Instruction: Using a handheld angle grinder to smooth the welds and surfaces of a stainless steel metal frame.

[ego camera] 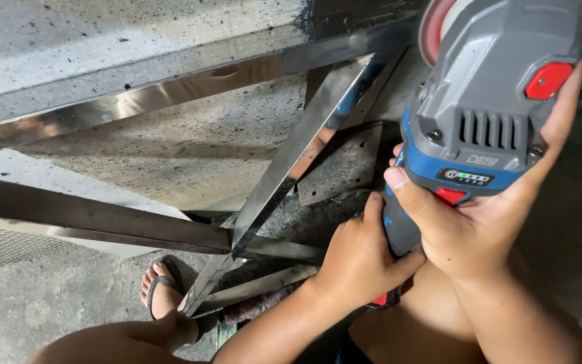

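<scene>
Both hands grip the grinder (486,114), left hand (358,253) low on its handle, right hand (486,222) around the body, disc raised beyond them; I reckon a slip could throw it toward the sandalled foot (163,290) beside the steel bars (291,162).

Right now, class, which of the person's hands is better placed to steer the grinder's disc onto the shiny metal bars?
Probably the right hand: it wraps the angle grinder body just behind the head. The left hand grips only the lower handle end, farther from the disc and the metal bars.
</scene>
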